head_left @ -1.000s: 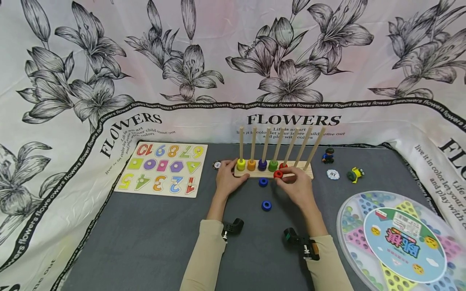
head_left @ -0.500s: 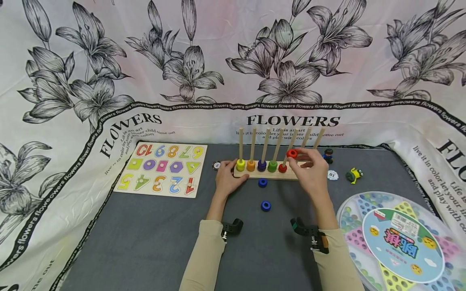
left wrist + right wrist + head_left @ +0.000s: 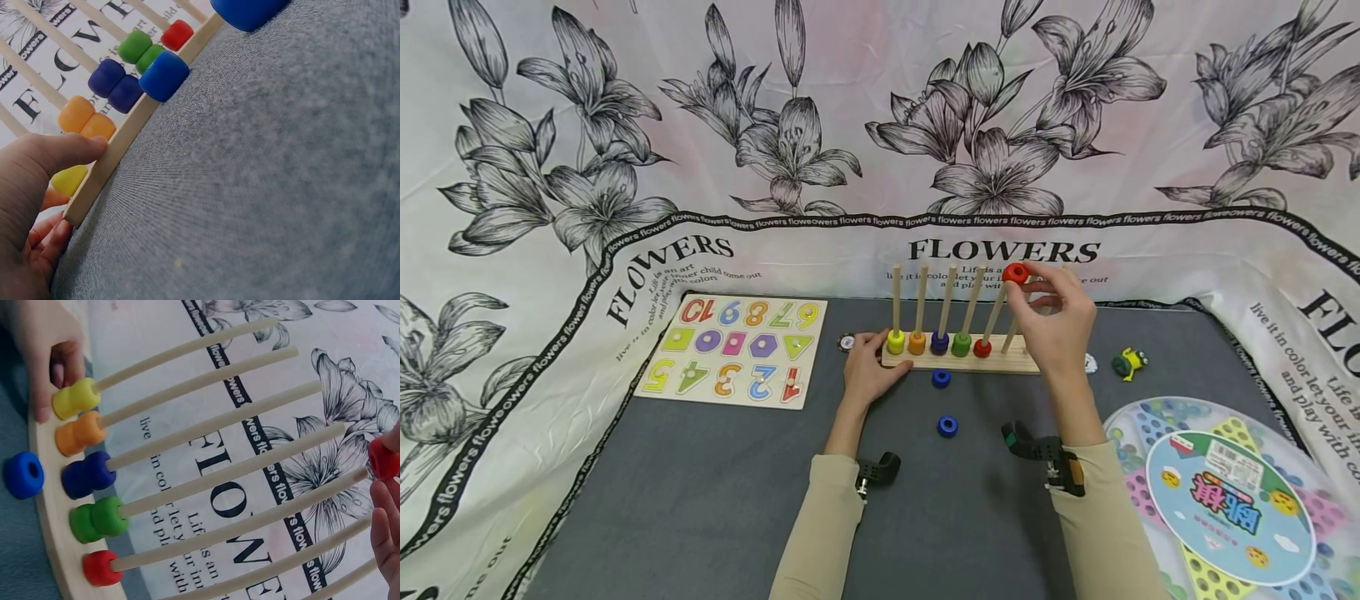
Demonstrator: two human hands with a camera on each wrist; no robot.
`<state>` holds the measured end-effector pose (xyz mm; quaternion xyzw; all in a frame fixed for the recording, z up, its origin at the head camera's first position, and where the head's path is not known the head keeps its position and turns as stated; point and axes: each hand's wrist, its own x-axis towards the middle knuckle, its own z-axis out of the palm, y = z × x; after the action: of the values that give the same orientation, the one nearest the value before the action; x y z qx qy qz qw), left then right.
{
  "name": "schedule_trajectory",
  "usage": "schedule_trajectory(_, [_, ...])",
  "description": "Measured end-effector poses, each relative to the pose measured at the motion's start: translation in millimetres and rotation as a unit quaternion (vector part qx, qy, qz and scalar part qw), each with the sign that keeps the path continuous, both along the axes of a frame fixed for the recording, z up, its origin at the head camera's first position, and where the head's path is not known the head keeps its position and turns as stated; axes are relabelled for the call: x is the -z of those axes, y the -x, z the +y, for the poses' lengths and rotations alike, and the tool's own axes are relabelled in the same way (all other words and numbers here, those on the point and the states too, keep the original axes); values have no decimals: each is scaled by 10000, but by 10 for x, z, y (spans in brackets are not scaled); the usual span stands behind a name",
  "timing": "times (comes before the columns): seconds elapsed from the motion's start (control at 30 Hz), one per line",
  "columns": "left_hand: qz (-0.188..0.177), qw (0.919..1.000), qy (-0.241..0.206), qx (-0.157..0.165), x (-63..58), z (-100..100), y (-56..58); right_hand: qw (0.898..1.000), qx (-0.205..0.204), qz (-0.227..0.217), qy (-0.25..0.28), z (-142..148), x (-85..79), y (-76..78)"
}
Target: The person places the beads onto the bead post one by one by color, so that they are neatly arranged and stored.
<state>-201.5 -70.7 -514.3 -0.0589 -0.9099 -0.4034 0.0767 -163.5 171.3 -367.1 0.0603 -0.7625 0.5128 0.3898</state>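
Observation:
A wooden bead stacking rack [image 3: 996, 363] with a row of upright pegs stands on the grey cloth. My left hand [image 3: 871, 373] grips its left end, the thumb lying along the front edge in the left wrist view. High above the base, my right hand [image 3: 1060, 321] pinches a red bead [image 3: 389, 465] just off the tip of the fifth peg [image 3: 262, 517]. Two beads each sit on the yellow [image 3: 76, 399], orange [image 3: 81, 432], purple [image 3: 87, 475] and green [image 3: 98, 519] pegs. One red bead [image 3: 102, 569] sits at the foot of the fifth.
Two blue beads [image 3: 942, 384] lie in front of the rack. A number puzzle board [image 3: 730, 350] is at left. A toy frog [image 3: 1127, 364] and a round Chinese checkers set [image 3: 1232, 508] lie at right. Behind hangs a flowered cloth [image 3: 850, 183].
My right hand has lifted the red bead from in front of the rack, up and rightward to the fifth peg's top. My left hand has stayed on the rack's end.

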Motion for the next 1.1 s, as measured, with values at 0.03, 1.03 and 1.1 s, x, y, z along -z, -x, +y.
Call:
schedule_trajectory(0.03, [8,10000,-14,1,0,-1,0,10000,35,-6,0,-3,-18,18])
schedule_trajectory(1.03, [33,10000,23,21,19,-11,7,9998,40,-71,-175,6,-31,78])
schedule_trajectory(1.1, [43,10000,26,28,15,-11,8,9996,-105,-105,-231,23,-36,52])
